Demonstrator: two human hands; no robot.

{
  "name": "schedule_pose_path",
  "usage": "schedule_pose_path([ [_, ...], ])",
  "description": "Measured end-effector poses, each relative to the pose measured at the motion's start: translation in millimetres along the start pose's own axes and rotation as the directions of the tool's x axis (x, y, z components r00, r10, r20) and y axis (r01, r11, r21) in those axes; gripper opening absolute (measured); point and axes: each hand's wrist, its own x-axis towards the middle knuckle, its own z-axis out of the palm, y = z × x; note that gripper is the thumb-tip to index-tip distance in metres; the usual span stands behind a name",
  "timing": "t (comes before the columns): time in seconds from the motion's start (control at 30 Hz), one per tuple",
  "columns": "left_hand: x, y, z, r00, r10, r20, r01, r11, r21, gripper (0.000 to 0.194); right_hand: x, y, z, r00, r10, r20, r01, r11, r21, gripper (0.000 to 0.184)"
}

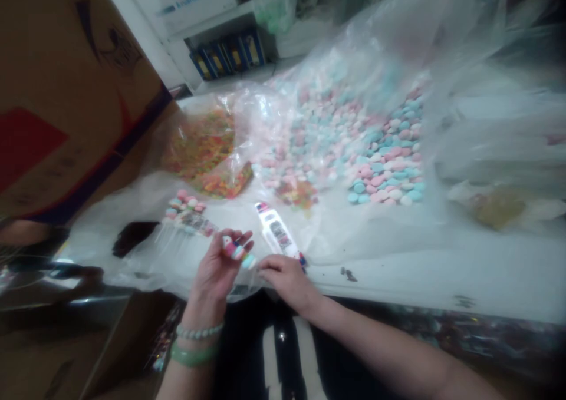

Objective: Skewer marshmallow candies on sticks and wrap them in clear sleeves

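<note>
My left hand [219, 267], palm up, is closed round a small candy pack [239, 253] showing a row of pink, white and blue pieces. At its lower end my right hand [287, 279] has thumb and fingers pinched together; what lies between the fingertips is too small to make out. Just beyond the right hand lies a flat white printed packet [278, 232] with a clear front. Left of my hands, several filled candy packs [186, 205] lie together on the plastic sheet [177, 264].
Behind the hands, pink, blue and white round candies [389, 170] spill from a large clear bag [345, 52]. Orange and green gummies [203, 146] sit in another bag, with a small loose pile [298, 194] nearby. A cardboard box [79, 93] stands left; a shelf [221, 23] is behind.
</note>
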Motion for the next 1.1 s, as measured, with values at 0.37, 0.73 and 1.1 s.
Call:
schedule_pose_path([
  [0.37,0.2,-6.8,-6.3,0.999,-0.024,-0.048,0.029,0.996,0.088,0.025,-12.5,11.8,-5.1,0.819,-0.534,0.211,0.481,0.439,-0.759,0.021],
  [0.73,-0.8,-5.7,-7.2,0.997,-0.078,0.014,0.077,0.992,0.103,0.036,11.0,3.5,-10.1,0.884,0.403,0.235,-0.467,0.765,0.443,0.008],
  [1.1,-0.9,-6.1,-10.3,0.986,-0.164,0.015,0.161,0.980,0.113,0.033,17.5,16.9,-6.1,0.698,0.275,0.661,-0.709,0.398,0.583,0.013],
])
